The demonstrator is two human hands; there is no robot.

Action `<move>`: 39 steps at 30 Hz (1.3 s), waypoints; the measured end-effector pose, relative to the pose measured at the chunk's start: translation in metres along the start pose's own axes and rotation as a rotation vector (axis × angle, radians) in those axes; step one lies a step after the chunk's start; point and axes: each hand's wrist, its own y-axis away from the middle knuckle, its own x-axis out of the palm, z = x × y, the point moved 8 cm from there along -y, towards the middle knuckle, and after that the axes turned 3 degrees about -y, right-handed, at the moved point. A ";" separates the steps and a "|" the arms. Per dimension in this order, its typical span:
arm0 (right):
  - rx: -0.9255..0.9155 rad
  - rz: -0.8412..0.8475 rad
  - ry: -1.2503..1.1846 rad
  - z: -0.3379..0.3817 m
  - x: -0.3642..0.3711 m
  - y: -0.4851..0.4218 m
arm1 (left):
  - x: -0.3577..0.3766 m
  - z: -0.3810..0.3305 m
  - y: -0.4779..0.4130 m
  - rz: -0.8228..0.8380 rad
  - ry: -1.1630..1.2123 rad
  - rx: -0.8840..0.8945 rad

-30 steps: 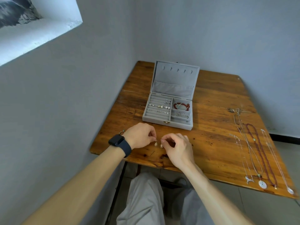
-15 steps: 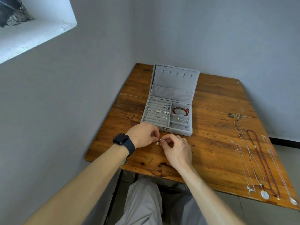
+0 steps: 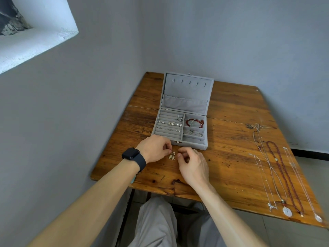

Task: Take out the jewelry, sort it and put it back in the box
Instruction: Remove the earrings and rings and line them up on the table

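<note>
1. The left hand (a dark watch sits on its wrist) pinches the top of two small pale earrings with curled fingertips. The earrings hang close together and reach the table, just in front of the box.
2. The right hand is just beside the earrings, on their right side. Its fingers are curled inward, but I cannot tell if they pinch anything.
3. The grey box stands open near the back left of the table, with the lid upright.
4. In its left part, small earrings and pearls sit in the padded rows. On the right, a red bracelet lies in the far compartment and a silver bracelet in the middle one.
5. Several necklaces lie stretched out in lines on the right side of the table, well apart from both hands.
</note>
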 end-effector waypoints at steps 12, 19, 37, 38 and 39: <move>-0.211 -0.002 0.343 -0.002 -0.008 0.032 | 0.000 -0.002 0.010 -0.008 -0.034 -0.013; -0.202 0.202 0.409 -0.014 0.005 0.040 | -0.001 -0.001 0.024 -0.102 -0.063 -0.005; -0.174 0.479 0.337 0.021 -0.025 -0.045 | 0.007 0.048 -0.040 -0.236 -0.007 -0.241; -0.154 0.478 0.299 0.023 -0.025 -0.056 | 0.008 0.049 -0.040 -0.253 -0.008 -0.241; -0.148 0.454 0.275 0.025 -0.024 -0.069 | 0.009 0.050 -0.041 -0.266 -0.009 -0.239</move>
